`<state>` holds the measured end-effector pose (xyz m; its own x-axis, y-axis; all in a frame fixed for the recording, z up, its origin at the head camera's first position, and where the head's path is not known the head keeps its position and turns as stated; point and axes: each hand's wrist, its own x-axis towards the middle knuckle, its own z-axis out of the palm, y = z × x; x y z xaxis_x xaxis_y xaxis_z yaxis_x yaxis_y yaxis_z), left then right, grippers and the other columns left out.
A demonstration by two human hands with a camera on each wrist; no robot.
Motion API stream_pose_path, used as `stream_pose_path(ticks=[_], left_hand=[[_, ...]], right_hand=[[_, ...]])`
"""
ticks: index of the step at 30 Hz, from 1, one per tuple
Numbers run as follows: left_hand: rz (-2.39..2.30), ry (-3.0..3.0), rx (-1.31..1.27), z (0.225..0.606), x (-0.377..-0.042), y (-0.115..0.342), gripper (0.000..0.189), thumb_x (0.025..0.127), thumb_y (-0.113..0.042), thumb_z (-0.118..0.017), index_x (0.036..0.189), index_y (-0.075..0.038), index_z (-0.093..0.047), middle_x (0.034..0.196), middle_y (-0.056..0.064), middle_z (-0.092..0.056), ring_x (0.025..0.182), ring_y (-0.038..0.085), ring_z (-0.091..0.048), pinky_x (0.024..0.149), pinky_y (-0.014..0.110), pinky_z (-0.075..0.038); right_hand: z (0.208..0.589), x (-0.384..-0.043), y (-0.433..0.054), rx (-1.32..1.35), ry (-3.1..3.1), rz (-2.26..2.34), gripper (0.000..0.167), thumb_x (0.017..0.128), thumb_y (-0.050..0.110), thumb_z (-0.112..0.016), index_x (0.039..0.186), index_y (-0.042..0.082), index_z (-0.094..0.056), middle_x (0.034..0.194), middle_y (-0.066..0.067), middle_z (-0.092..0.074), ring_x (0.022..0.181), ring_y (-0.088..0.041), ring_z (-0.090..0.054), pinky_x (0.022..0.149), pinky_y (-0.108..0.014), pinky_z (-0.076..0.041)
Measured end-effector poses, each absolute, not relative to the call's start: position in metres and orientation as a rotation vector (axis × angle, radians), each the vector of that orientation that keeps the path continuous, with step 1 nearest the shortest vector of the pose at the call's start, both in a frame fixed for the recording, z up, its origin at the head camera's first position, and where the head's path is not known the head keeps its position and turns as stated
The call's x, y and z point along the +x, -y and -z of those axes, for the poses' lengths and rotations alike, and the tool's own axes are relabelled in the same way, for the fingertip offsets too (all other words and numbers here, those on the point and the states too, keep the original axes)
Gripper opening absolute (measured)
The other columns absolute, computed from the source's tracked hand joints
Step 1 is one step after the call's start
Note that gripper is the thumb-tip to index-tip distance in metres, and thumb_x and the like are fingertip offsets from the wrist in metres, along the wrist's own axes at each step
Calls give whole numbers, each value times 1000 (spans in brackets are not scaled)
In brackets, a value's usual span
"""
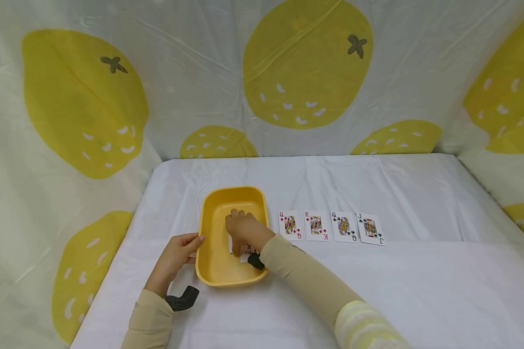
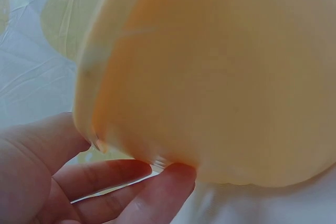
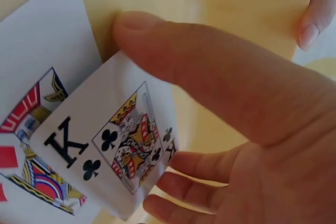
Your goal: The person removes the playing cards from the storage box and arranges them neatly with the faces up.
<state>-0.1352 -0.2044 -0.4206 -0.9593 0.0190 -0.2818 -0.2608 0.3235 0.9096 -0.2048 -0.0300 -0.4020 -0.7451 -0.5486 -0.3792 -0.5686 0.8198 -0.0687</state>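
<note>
My left hand (image 1: 177,256) grips the left side of a yellow plastic basin (image 1: 214,277), thumb at the rim and fingers against the outer wall. In the left wrist view the basin wall (image 2: 220,87) fills most of the picture above those fingers. My right hand (image 1: 246,229) reaches down inside the basin. The right wrist view shows a king of clubs (image 3: 131,135) held by its edges between the thumb and the fingertips. It partly covers a red-suited face card (image 3: 47,40) beneath it.
To the right of the basin, a row of face-up cards lies on the white cloth: queen of diamonds (image 1: 290,226), king of diamonds (image 1: 317,226), queen of clubs (image 1: 344,227) and jack of clubs (image 1: 370,229). A lemon-print curtain (image 1: 201,87) hangs behind the table.
</note>
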Motion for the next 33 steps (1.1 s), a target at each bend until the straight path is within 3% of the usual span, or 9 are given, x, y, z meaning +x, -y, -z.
stream_pose_path(ticks=[6, 12, 23, 33], left_hand=[[-1687, -2351, -225, 420, -136, 204, 44, 90, -25, -56, 118, 8, -54, 108, 18, -59, 88, 21, -59, 65, 32, -53], [-1677, -2355, -218, 421, -136, 205, 43, 90, -24, -56, 118, 9, -54, 109, 19, -59, 89, 22, -58, 66, 32, -53], [-1689, -2342, -200, 420, -136, 205, 41, 91, -21, -54, 118, 10, -53, 110, 21, -58, 90, 24, -58, 66, 32, -53], [-1684, -2345, -202, 419, -135, 207, 44, 91, -23, -55, 119, 10, -52, 110, 22, -58, 88, 22, -58, 65, 32, -53]], right_hand=[[387, -206, 27, -896, -2627, -54, 78, 62, 44, -79, 121, 7, -44, 105, -5, -39, 93, -19, -41, 86, -34, -38], [371, -212, 14, -929, -2622, -41, 86, 66, 46, -75, 131, 5, -37, 121, -10, -39, 108, -23, -41, 94, -37, -36], [351, -228, -27, -929, -2635, 134, 74, 66, 41, -75, 122, 6, -42, 113, -7, -40, 96, -20, -42, 85, -35, -40], [336, -228, -40, -1021, -2704, 108, 83, 68, 43, -73, 130, 1, -37, 121, -12, -40, 100, -23, -43, 88, -37, -40]])
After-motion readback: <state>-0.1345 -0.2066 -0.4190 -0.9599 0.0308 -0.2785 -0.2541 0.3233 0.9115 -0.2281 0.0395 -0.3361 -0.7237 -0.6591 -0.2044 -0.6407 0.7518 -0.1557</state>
